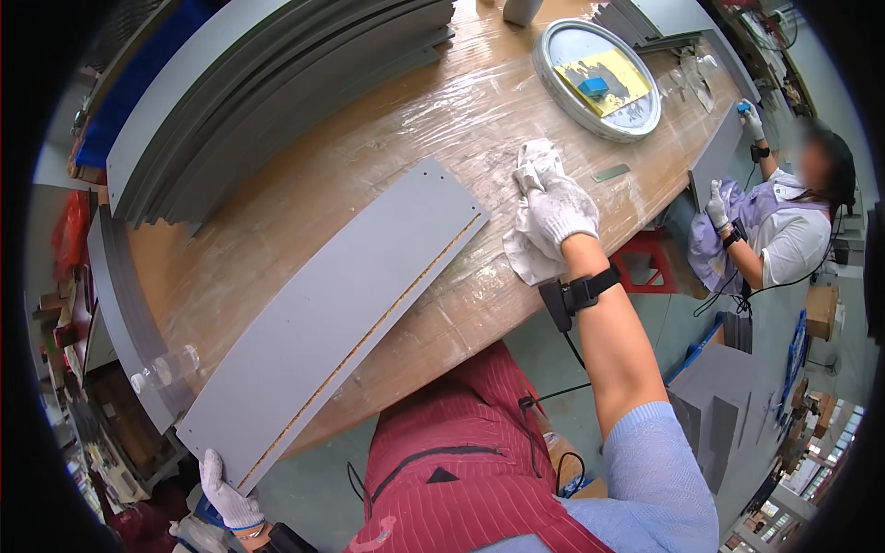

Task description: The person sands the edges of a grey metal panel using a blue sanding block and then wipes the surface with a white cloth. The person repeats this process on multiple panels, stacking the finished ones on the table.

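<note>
A long grey panel (341, 313) lies slantwise across the wooden worktable (304, 194), its raw brown edge facing me. My left hand (226, 498), in a white glove, grips the panel's near end at the lower left, just off the table's edge. My right hand (564, 214), also gloved, presses on a crumpled white rag (533, 166) on the tabletop, just right of the panel's far end. A black strap with a small device sits on my right wrist.
A stack of grey panels (277, 83) lies at the table's far left. A round metal tray (599, 78) holds a yellow sheet and a blue block. A gloved co-worker (784, 221) handles another grey panel at the right. More grey panels (719, 415) stand on the floor.
</note>
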Tool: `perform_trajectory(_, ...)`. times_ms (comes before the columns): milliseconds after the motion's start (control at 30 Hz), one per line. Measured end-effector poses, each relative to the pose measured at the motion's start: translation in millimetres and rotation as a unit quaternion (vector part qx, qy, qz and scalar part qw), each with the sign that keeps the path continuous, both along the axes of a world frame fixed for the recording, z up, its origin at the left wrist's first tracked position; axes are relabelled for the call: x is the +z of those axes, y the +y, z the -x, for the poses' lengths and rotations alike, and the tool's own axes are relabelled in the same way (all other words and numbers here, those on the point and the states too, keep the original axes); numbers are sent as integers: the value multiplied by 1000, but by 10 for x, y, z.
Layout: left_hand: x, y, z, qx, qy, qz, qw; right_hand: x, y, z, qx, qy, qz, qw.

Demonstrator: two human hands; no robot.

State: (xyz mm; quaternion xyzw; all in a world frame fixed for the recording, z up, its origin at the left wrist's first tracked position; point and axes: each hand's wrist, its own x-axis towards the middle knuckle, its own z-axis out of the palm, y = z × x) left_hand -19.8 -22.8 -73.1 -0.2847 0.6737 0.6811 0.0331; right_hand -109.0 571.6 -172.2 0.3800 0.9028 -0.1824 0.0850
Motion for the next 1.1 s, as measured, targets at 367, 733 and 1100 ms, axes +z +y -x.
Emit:
perform_trajectory(367,233,213,-117,82,52,-65,993,335,-2145,277,459,314,174,812)
perform_trajectory(733,95,315,-91,83,160,-288,941,265,-2004,458,386,240,63,889)
perform_trajectory(1100,144,328,-84,10,183,-601,778,-21,-1270,559,56,176,96,978)
